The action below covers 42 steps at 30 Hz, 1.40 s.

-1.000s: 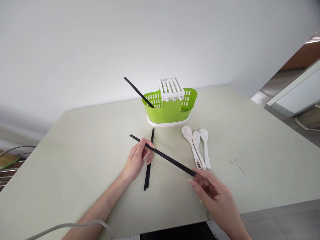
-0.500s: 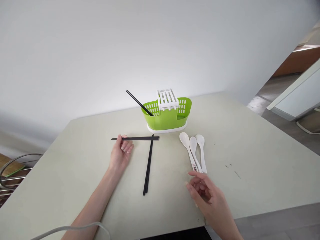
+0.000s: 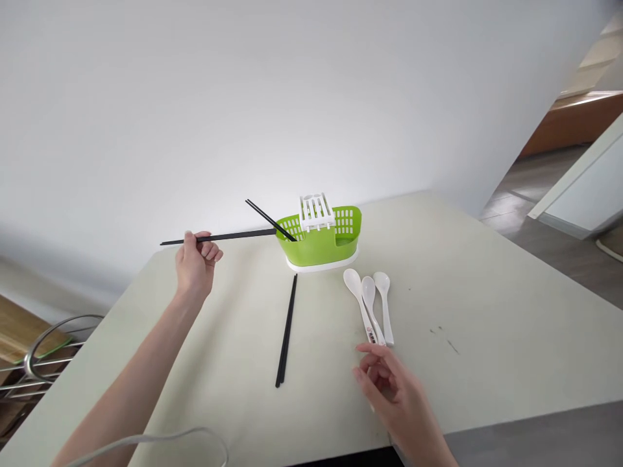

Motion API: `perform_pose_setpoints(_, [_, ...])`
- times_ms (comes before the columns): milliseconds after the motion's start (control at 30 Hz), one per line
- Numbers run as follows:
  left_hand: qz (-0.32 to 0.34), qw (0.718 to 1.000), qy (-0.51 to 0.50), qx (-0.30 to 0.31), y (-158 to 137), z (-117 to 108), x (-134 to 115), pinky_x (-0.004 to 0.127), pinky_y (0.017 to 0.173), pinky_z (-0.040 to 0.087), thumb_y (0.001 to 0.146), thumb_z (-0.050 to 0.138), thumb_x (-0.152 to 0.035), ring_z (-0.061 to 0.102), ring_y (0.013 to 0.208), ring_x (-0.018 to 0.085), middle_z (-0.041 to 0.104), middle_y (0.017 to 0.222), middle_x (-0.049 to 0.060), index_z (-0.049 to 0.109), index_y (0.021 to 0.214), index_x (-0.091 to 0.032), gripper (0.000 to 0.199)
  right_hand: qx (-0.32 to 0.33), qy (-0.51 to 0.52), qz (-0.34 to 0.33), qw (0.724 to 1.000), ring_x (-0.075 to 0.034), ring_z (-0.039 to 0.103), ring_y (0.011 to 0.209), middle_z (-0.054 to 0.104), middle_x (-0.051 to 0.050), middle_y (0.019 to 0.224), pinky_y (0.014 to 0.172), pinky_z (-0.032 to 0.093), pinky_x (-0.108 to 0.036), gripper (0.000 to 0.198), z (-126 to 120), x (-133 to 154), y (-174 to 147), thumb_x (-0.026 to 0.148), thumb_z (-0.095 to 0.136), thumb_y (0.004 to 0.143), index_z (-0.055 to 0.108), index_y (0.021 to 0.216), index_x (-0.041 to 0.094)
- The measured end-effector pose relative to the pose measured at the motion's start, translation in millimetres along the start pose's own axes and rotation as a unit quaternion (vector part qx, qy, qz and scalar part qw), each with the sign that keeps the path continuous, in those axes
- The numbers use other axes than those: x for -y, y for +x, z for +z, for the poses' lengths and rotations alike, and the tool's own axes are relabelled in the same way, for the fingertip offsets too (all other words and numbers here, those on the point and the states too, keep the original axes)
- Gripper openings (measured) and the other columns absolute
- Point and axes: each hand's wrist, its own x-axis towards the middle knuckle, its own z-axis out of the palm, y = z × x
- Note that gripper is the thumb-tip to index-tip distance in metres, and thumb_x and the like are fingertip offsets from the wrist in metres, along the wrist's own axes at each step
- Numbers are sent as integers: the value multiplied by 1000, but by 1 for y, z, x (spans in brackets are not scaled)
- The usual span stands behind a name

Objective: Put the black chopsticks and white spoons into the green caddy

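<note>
My left hand is closed round black chopsticks, held nearly level above the table, their thick ends by the left side of the green basket. Another pair of black chopsticks leans inside that basket, tips up to the left. A third pair lies on the table in front of it. Three white spoons lie side by side, bowls toward the basket. Just below their handles is my right hand, fingers loosely curled and apart, holding nothing.
A white slatted rack sits across the basket's middle. The pale table stands against a wall. A grey cable crosses the front left. At the left edge are a metal rack and a wooden board.
My left hand has risen and moved left and away from me with the chopsticks, off the lying pair toward the basket's side. My right hand stays by the spoons. The view has shifted slightly.
</note>
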Motion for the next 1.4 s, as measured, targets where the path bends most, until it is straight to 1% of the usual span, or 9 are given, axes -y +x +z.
perform_pose_setpoints(167, [4, 994, 111, 20, 13, 25, 1, 22, 48, 40, 109, 45, -36, 37, 50, 11, 35, 57, -5, 64, 81, -14, 40, 3, 2, -15, 1000, -14, 59, 63, 65, -2, 83, 57, 53, -24, 35, 1, 3, 0, 52, 61, 102, 68, 118, 22])
perform_pose_setpoints(300, [-50, 984, 162, 56, 25, 38, 6, 24, 50, 44, 104, 48, -29, 38, 50, 11, 38, 58, -4, 67, 84, -12, 32, 13, -10, -34, 999, -13, 59, 62, 66, -2, 82, 57, 52, -23, 33, 3, 5, 0, 51, 60, 103, 68, 116, 22])
perform_pose_setpoints(533, [-61, 961, 256, 89, 37, 63, 9, 27, 59, 50, 94, 53, -25, 44, 52, 12, 48, 59, -4, 67, 103, -12, 21, 32, 4, -46, 998, -13, 58, 61, 66, -1, 81, 56, 50, -22, 31, 5, 3, 3, 50, 57, 104, 67, 115, 22])
perform_pose_setpoints(600, [-55, 945, 305, 106, 40, 70, 10, 29, 62, 51, 95, 55, -30, 49, 53, 14, 52, 59, -2, 65, 91, -14, 19, 41, 0, -53, 998, -13, 59, 61, 67, -1, 82, 55, 50, -22, 31, 4, 3, 5, 49, 56, 105, 66, 116, 22])
perform_pose_setpoints(733, [-33, 895, 415, 161, 46, 79, 12, 32, 67, 53, 97, 57, -43, 56, 56, 17, 61, 59, 7, 57, 61, -18, 43, 49, -9, -57, 997, -12, 62, 62, 69, -2, 84, 55, 51, -20, 28, 1, 8, 6, 46, 56, 105, 67, 115, 22])
perform_pose_setpoints(933, [0, 842, 500, 202, 50, 88, 23, 32, 63, 48, 96, 58, -53, 57, 57, 20, 65, 60, 9, 56, 54, -20, 53, 46, -15, -64, 997, -12, 60, 60, 68, -2, 81, 55, 50, -20, 23, 1, 13, 6, 42, 56, 105, 67, 111, 23])
perform_pose_setpoints(1067, [-26, 862, 458, 216, 54, 92, 29, 31, 58, 44, 96, 60, -54, 49, 52, 16, 55, 55, 4, 55, 58, -19, 51, 57, -19, -65, 996, -12, 60, 61, 68, -2, 81, 56, 51, -21, 22, 1, 13, 6, 41, 56, 106, 67, 110, 23])
perform_pose_setpoints(1200, [-58, 891, 392, 222, 59, 94, 36, 30, 54, 41, 93, 67, -56, 43, 52, 14, 49, 58, -1, 67, 85, -16, 40, 49, -21, -63, 997, -13, 60, 61, 68, -1, 79, 56, 51, -21, 22, 0, 14, 5, 41, 56, 105, 68, 107, 23])
perform_pose_setpoints(1400, [-44, 892, 394, 215, 58, 93, 46, 29, 53, 37, 91, 67, -64, 40, 54, 13, 44, 63, -2, 69, 94, -15, 49, 50, -34, -66, 996, -12, 61, 60, 68, -1, 80, 55, 50, -21, 22, 1, 11, 5, 41, 56, 105, 69, 107, 23])
